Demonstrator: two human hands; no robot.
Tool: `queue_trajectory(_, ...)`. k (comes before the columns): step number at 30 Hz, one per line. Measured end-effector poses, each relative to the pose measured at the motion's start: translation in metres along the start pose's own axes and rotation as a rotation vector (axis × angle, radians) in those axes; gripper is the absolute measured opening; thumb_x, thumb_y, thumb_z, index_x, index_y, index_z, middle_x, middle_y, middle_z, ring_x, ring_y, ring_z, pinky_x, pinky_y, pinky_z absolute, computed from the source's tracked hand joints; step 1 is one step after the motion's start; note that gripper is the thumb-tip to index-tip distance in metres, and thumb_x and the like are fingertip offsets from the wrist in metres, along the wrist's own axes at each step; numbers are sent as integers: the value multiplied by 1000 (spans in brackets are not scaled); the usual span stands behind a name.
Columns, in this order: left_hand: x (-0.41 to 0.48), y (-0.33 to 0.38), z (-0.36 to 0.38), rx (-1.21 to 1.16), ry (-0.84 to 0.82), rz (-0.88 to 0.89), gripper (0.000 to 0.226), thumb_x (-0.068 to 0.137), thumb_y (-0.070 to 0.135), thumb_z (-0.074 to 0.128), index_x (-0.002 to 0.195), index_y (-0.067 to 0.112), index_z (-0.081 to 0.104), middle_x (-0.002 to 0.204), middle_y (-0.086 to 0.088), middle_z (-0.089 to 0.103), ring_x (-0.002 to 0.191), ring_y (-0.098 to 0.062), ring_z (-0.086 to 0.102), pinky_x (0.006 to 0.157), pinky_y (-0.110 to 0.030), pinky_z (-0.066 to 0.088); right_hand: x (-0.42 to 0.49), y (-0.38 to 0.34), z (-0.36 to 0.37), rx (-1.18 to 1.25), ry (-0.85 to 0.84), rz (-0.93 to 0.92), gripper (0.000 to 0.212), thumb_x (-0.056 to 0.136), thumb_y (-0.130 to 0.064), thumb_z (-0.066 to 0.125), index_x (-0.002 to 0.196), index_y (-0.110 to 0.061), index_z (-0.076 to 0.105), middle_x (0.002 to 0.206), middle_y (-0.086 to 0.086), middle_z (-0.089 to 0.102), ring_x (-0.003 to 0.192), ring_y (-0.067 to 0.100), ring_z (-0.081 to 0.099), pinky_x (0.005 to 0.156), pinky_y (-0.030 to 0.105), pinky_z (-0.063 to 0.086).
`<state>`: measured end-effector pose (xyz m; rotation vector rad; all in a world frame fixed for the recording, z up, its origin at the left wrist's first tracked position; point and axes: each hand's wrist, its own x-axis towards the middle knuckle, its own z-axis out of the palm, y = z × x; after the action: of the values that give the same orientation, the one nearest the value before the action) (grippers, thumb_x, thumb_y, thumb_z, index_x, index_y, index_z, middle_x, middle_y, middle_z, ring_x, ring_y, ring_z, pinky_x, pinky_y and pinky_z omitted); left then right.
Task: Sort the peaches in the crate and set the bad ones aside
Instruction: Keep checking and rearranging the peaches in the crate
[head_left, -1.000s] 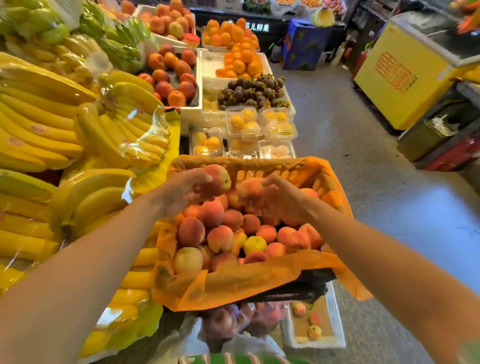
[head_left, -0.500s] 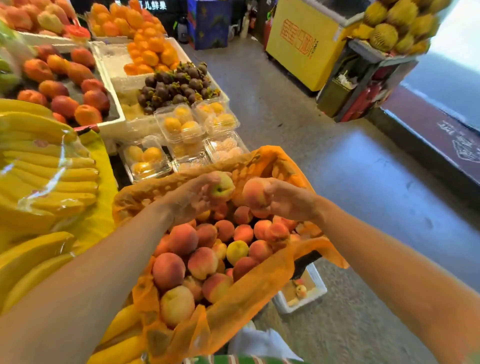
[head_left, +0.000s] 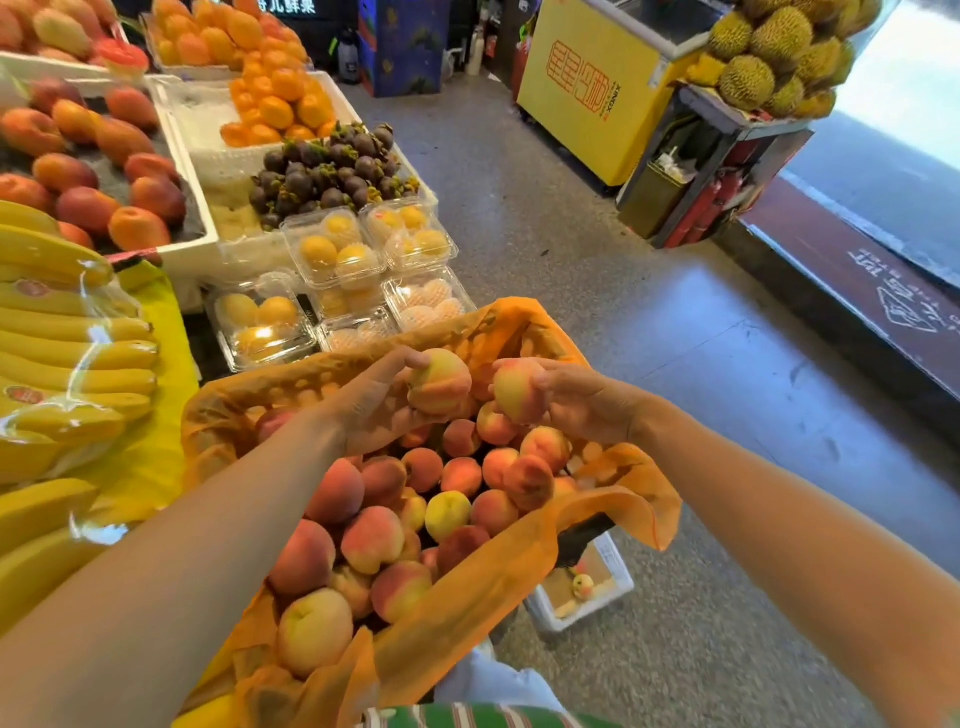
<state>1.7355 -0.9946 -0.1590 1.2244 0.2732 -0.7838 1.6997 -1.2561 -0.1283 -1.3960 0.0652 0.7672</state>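
Note:
A crate lined with orange plastic (head_left: 519, 582) is heaped with several pink-and-yellow peaches (head_left: 374, 538). Over its far end my left hand (head_left: 371, 402) grips one yellow-pink peach (head_left: 440, 382) with fingers curled round it. Close beside it, my right hand (head_left: 587, 402) holds a second peach (head_left: 514, 391), pale yellow with a red blush. The two held peaches sit a small gap apart, just above the pile.
Bagged bananas (head_left: 67, 353) lie on the stall to the left. Clear boxes of yellow fruit (head_left: 337, 254), mangosteens (head_left: 322, 174) and mangoes (head_left: 88, 156) stand beyond the crate. A small white box (head_left: 602, 597) with a few fruits sits on the floor at the crate's right. Bare floor lies to the right.
The view has swung right and closer. Both hands still hold their peaches; the right hand's peach has turned, and the two hands sit slightly higher over the crate's far end.

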Motion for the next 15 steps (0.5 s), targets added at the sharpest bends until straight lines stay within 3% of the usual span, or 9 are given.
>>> queue_trajectory(2, 5, 0, 4, 26, -38, 5, 50, 87, 32, 61, 129, 6, 54, 124, -16, 61, 101, -28, 63, 87, -41, 53, 1, -2, -6, -53, 9, 8, 89, 65, -44, 83, 140, -12, 48, 132, 16, 57, 115, 25, 60, 91, 32, 52)
queue_trajectory(5, 6, 1, 12, 55, -86, 5, 35, 90, 29, 58, 118, 8, 58, 111, -10, 65, 93, -25, 67, 80, -37, 57, -3, -9, -13, -189, 61, 14, 60, 83, -29, 73, 137, -14, 51, 129, 9, 58, 111, 20, 62, 92, 32, 52)
queue_trajectory(7, 7, -2, 13, 128, -127, 26, 35, 86, 26, 62, 116, 10, 59, 114, -10, 64, 96, -24, 66, 87, -38, 53, -8, -17, -17, -489, 105, 64, 47, 89, -20, 68, 133, -16, 53, 125, 3, 57, 111, 18, 60, 92, 32, 53)
queue_trajectory(10, 12, -7, 12, 270, -161, 20, 39, 81, 24, 67, 117, 10, 61, 114, -11, 66, 96, -23, 67, 79, -33, 54, -14, -21, -25, -1016, -13, 212, 48, 84, -25, 74, 128, -21, 56, 127, -1, 56, 115, 18, 55, 94, 33, 51)
queue_trajectory(13, 16, -12, 14, 363, -166, -28, 44, 64, 36, 76, 103, 16, 73, 117, -11, 66, 105, -27, 63, 98, -43, 49, -15, -16, -20, -1388, -168, 363, 51, 81, -25, 75, 128, -22, 56, 124, -4, 54, 111, 16, 50, 86, 28, 44)
queue_trajectory(15, 16, -12, 19, 418, -181, -33, 47, 54, 42, 79, 95, 20, 77, 121, -9, 63, 113, -29, 56, 104, -47, 44, -13, -8, -15, -1560, -206, 376, 48, 81, -23, 74, 126, -19, 59, 120, -1, 58, 106, 19, 54, 85, 32, 49)
